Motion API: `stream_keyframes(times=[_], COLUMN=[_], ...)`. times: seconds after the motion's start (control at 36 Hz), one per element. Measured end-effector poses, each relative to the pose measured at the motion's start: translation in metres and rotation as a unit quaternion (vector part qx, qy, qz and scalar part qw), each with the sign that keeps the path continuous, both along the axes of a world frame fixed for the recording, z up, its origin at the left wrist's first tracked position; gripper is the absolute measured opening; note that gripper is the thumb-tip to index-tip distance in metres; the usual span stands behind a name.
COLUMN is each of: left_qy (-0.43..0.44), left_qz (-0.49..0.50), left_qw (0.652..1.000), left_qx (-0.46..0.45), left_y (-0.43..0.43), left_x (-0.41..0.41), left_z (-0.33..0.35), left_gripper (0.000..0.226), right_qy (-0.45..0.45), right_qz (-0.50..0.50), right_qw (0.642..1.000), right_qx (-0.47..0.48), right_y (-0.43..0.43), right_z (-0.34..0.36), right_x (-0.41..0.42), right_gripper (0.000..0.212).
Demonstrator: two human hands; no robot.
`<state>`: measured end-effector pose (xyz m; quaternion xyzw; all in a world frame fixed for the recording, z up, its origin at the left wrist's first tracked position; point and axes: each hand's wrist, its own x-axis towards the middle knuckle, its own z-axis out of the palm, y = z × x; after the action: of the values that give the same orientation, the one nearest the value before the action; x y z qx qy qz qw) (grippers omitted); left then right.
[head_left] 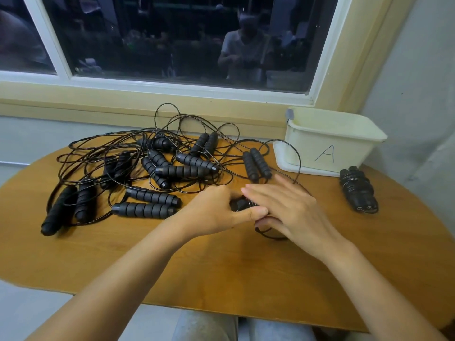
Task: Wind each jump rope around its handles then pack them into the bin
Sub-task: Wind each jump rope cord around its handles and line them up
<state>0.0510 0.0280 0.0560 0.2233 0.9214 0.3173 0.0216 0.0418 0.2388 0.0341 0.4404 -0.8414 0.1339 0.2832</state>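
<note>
1. Head view: the handle pair (242,205) of one jump rope is at the middle of the table, between the two hands, which meet over it. Only its dark end shows.
2. The left hand (214,211) grips the pair, with fingers curled over the top and the thumb laid along the near side.
3. The right hand (289,209) lies across the handles with fingers stretched out. It is blurred, so we cannot tell whether it pinches the cord.
4. A cord loop (269,236) shows beneath the right palm.
5. We see one wound rope (358,190) lying on the table to the right, near the bin.
6. The cream bin (330,143), marked "A", stands at the far right.
7. A tangle of unwound ropes (160,166) covers the far left and centre of the wooden table (221,271).
8. A dark window (172,40) lies behind.
</note>
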Motion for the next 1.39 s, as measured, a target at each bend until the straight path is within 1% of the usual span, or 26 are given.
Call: stream_keyframes(times=[0.03,0.08,0.11,0.14,0.17,0.19,0.22,0.25,0.28,0.31,0.36,0.42,0.44,0.5,0.56,0.64,0.69,0.78,0.83,0.89,1.0,1.11,1.19,1.25,1.33,1.39], left_qy=[-0.043,-0.154,-0.204,-0.249,-0.291,-0.322,-0.334,-0.326,-0.302,-0.267,-0.211,-0.179,-0.155,-0.102,-0.085,-0.054,-0.033,-0.025,-0.015,-0.006,0.017,0.011,0.002,0.01,0.016,0.026], left_qz=[-0.004,0.013,0.028,0.037,0.04,0.038,0.041,0.05,0.061,0.069,0.053,0.031,0.033,0.052,0.052,0.002,-0.041,-0.074,-0.068,-0.042,0.013,0.035,0.033,0.036,0.046,0.058], left_qw=[0.999,0.983,0.965,0.941,0.91,0.879,0.857,0.853,0.866,0.887,0.921,0.933,0.941,0.958,0.966,0.981,0.988,0.99,0.991,0.989,0.979,0.964,0.949,0.941,0.927,0.921], left_qx=[0.018,0.102,0.159,0.224,0.292,0.351,0.39,0.403,0.394,0.37,0.324,0.309,0.3,0.263,0.239,0.189,0.145,0.113,0.112,0.144,0.202,0.263,0.315,0.336,0.371,0.384], left_y=[-0.001,-0.005,-0.01,-0.016,-0.021,-0.025,-0.025,-0.023,-0.018,-0.01,0.009,0.026,0.031,0.036,0.036,0.033,0.029,0.022,0.023,0.026,0.031,0.035,0.04,0.042,0.041,0.041], left_x=[0.001,0.002,0.001,-0.001,-0.003,-0.004,-0.006,-0.006,-0.005,-0.004,0.002,0.003,0.0,-0.01,-0.024,-0.046,-0.062,-0.085,-0.095,-0.101,-0.111,-0.119,-0.114,-0.112,-0.111,-0.11], left_z=[0.003,0.01,0.013,0.015,0.016,0.016,0.015,0.011,0.006,0.0,-0.009,-0.019,-0.022,-0.029,-0.034,-0.036,-0.034,-0.038,-0.044,-0.054,-0.081,-0.097,-0.097,-0.097,-0.099,-0.1], left_gripper=[0.087,0.085,0.085,0.088,0.091,0.094,0.093,0.088,0.079,0.07,0.053,0.034,0.03,0.033,0.039,0.04,0.037,0.036,0.037,0.036,0.039,0.045,0.036,0.037,0.04,0.039], right_qy=[-0.014,-0.055,-0.087,-0.133,-0.19,-0.245,-0.292,-0.327,-0.348,-0.362,-0.386,-0.407,-0.417,-0.435,-0.45,-0.468,-0.479,-0.485,-0.487,-0.486,-0.472,-0.448,-0.419,-0.404,-0.374,-0.335], right_qz=[0.003,-0.007,-0.018,-0.034,-0.049,-0.057,-0.059,-0.06,-0.061,-0.065,-0.082,-0.105,-0.114,-0.118,-0.117,-0.104,-0.098,-0.102,-0.099,-0.098,-0.106,-0.089,-0.081,-0.081,-0.098,-0.125], right_qw=[1.0,0.998,0.995,0.986,0.967,0.938,0.903,0.87,0.844,0.824,0.785,0.743,0.726,0.701,0.682,0.659,0.648,0.646,0.645,0.644,0.652,0.673,0.712,0.739,0.779,0.812], right_qx=[0.003,-0.015,-0.046,-0.098,-0.165,-0.239,-0.309,-0.364,-0.402,-0.431,-0.478,-0.52,-0.535,-0.553,-0.564,-0.579,-0.584,-0.58,-0.58,-0.582,-0.584,-0.581,-0.557,-0.532,-0.493,-0.461], right_y=[0.0,-0.001,-0.001,-0.001,0.0,0.0,-0.001,-0.002,-0.004,-0.007,-0.014,-0.02,-0.021,-0.021,-0.018,-0.013,-0.009,-0.006,-0.004,-0.002,-0.001,-0.001,-0.003,-0.004,-0.008,-0.009], right_z=[0.0,0.0,-0.001,0.0,0.002,0.003,0.002,0.001,0.0,-0.002,-0.007,-0.015,-0.018,-0.025,-0.03,-0.034,-0.034,-0.036,-0.04,-0.047,-0.061,-0.067,-0.071,-0.074,-0.078,-0.08], right_x=[0.002,0.006,0.009,0.011,0.013,0.014,0.014,0.013,0.011,0.009,0.006,0.003,0.001,-0.007,-0.016,-0.03,-0.04,-0.055,-0.066,-0.074,-0.084,-0.089,-0.088,-0.086,-0.083,-0.082], right_gripper=[0.064,0.059,0.058,0.057,0.057,0.057,0.059,0.06,0.059,0.056,0.049,0.046,0.047,0.044,0.042,0.042,0.049,0.061,0.055,0.05,0.063,0.068,0.066,0.061,0.06,0.05])
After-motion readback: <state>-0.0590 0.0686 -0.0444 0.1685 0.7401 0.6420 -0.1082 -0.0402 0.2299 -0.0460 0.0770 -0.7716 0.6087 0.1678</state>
